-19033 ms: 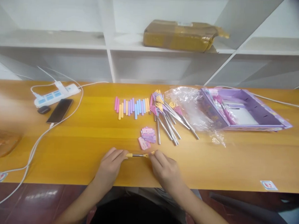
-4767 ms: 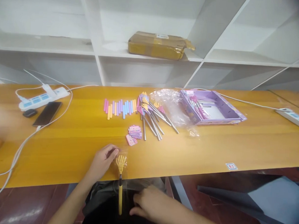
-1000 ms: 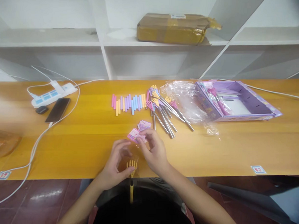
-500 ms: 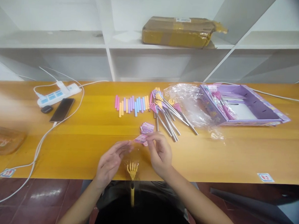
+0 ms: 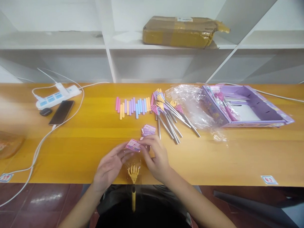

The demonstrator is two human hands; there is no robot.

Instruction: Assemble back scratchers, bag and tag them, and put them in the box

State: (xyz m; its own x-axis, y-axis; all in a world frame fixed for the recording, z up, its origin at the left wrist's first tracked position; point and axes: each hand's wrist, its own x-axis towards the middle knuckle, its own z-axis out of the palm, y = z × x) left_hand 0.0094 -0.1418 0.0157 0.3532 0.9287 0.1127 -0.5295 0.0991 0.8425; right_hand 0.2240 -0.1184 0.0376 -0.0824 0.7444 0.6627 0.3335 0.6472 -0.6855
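A pink and white printed card [image 5: 133, 145] is pinched at its right edge by my right hand [image 5: 156, 157], thumb against fingers. My left hand [image 5: 110, 167] is to the left of the card, its fingers curved at the top of a clear plastic bag [image 5: 139, 168]; the thin film there is hard to make out. Inside that bag lies a yellow hand-shaped back scratcher [image 5: 133, 174], its handle pointing toward my body past the table edge. Just beyond my right fingers sits a stack of similar cards [image 5: 148, 130].
Coloured sticks [image 5: 132, 107] lie in a row behind the cards. Several metal-rod back scratchers [image 5: 170, 119] are piled beside crumpled plastic wrap [image 5: 192, 105] and a purple box [image 5: 263, 124]. A phone [image 5: 61, 112] and power strip [image 5: 58, 96] with cables lie left.
My right hand has brought the card left and slightly toward me, over the bag's top, beside my left fingers. The card now faces up more flatly. The back scratcher stays in place.
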